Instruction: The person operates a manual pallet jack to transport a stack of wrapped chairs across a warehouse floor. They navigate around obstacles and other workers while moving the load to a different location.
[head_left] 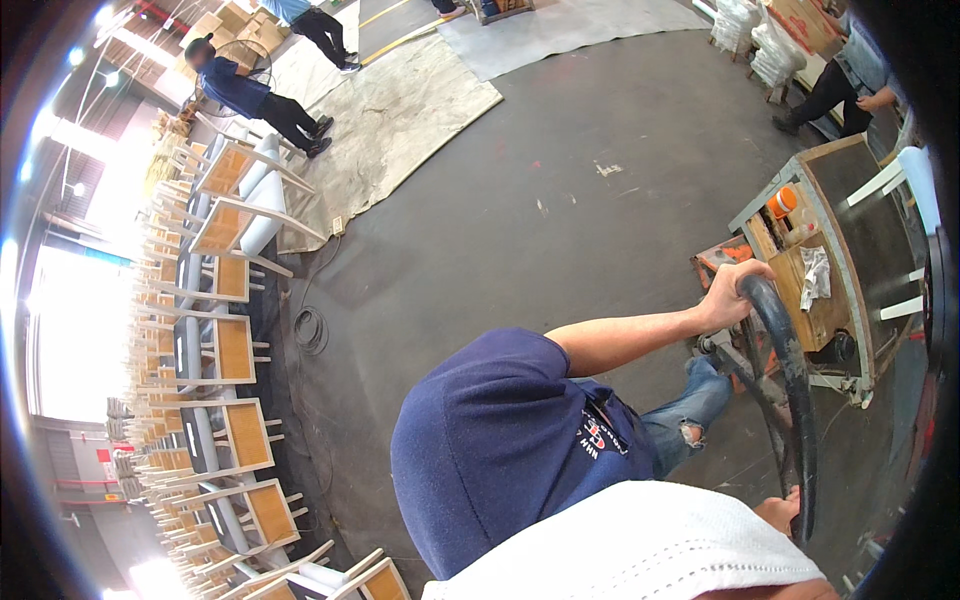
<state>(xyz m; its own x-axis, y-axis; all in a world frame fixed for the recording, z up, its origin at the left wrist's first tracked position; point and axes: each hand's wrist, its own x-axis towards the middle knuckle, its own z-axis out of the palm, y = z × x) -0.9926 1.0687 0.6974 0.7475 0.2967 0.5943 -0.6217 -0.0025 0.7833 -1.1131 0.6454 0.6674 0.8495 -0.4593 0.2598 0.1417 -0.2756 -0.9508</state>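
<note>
My left hand (735,295) is wrapped round the upper part of a thick black loop handle (790,375). Lower in the picture, my right hand (778,513), partly hidden by white cloth (640,550), grips the handle's other end. A worn grey metal shaft (762,392) runs from the loop down to orange metal parts (722,256), which look like a pallet jack. Beside it is a wooden bench (850,245); its open side holds an orange round container (782,202) and a whitish glove or rag (815,277).
Rows of upturned chairs (240,350) line the left side. A coiled cable (311,330) lies on the grey floor (480,220) near a pale ground sheet (400,120). People stand at upper left (260,100); another person (850,80) is at upper right. White legs (880,185) stick out over the bench.
</note>
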